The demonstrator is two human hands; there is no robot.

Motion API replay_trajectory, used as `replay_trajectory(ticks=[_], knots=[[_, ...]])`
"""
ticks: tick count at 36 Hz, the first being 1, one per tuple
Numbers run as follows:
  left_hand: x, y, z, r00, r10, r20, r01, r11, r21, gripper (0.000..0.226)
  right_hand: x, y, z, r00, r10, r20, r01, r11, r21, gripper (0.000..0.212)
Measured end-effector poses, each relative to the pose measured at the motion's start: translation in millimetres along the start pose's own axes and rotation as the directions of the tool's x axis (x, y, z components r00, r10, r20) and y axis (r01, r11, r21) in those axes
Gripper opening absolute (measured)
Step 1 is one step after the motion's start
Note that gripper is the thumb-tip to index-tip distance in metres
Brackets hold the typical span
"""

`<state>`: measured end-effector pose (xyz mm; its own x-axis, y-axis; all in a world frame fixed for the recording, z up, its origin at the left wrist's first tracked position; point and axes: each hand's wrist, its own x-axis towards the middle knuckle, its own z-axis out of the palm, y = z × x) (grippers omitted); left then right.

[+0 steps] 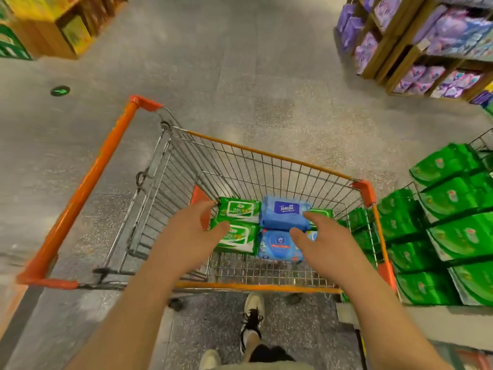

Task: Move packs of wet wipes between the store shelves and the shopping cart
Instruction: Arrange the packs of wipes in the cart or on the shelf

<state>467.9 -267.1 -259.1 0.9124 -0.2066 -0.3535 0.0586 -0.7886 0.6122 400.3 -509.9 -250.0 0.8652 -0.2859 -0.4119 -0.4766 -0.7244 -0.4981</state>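
Both hands reach down into the shopping cart (266, 156), wire basket with orange trim, handle bar on the left side of the view. Left hand (186, 233): fingers spread and loosely curved, grip apart, fingertips at the left edge of the two green wipe packs; contact can't be confirmed, nothing clamped. Right hand (324, 241): fingers spread, grip apart, hovering over the right end of the blue packs; can't tell if it touches.

Cart contents, far end of the basket floor: far green pack (240, 209) and near green pack (238, 237) side by side on the left, blue Tempo pack (285, 212) far-centre, second blue pack (278, 245) just nearer, touching it. Another green pack (321, 212) peeks out behind the right hand, mostly hidden.

Right of the cart: shelf of green packs (453, 222) stacked in rows, just beside the cart rim. Far right: wooden shelves with purple packs (440, 36). Far left: yellow boxed goods (74, 33). Grey floor; person's shoe (252, 316) near the cart's near edge.
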Motion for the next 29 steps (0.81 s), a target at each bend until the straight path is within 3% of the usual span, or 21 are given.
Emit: replay_trajectory(ticks=[8,14,16,18,20,22,25,29], knots=[[66,11,32,0.973,-0.230,0.012,0.230,0.973,0.019,0.056,91,20,10,0.982,-0.060,0.178,0.054,0.998,0.036,0.062],[103,-1,80,0.893,-0.431,0.126,0.447,0.880,-0.159,0.053,148,31,50,0.936,-0.111,0.335,0.118,0.993,0.002,0.060],[116,-12,99,0.814,-0.543,0.208,0.581,0.770,-0.263,0.049,165,33,66,0.926,-0.100,0.365,0.105,0.994,0.008,0.059],[132,-21,117,0.669,-0.641,0.375,0.740,0.535,-0.407,0.046,180,39,84,0.919,-0.074,0.386,0.073,0.997,0.016,0.058],[146,-33,135,0.521,-0.647,0.557,0.838,0.263,-0.478,0.048,194,47,102,0.910,-0.050,0.411,0.052,0.999,0.008,0.056],[157,-49,157,0.433,-0.622,0.653,0.872,0.104,-0.478,0.056,208,54,118,0.898,-0.027,0.439,0.033,0.999,-0.007,0.051],[172,-75,190,0.355,-0.636,0.685,0.880,-0.020,-0.475,0.069,229,62,143,0.885,-0.010,0.465,0.020,1.000,-0.016,0.050],[186,-103,228,0.332,-0.671,0.663,0.759,-0.228,-0.610,0.077,258,71,179,0.881,-0.069,0.469,0.079,0.997,-0.001,0.041]])
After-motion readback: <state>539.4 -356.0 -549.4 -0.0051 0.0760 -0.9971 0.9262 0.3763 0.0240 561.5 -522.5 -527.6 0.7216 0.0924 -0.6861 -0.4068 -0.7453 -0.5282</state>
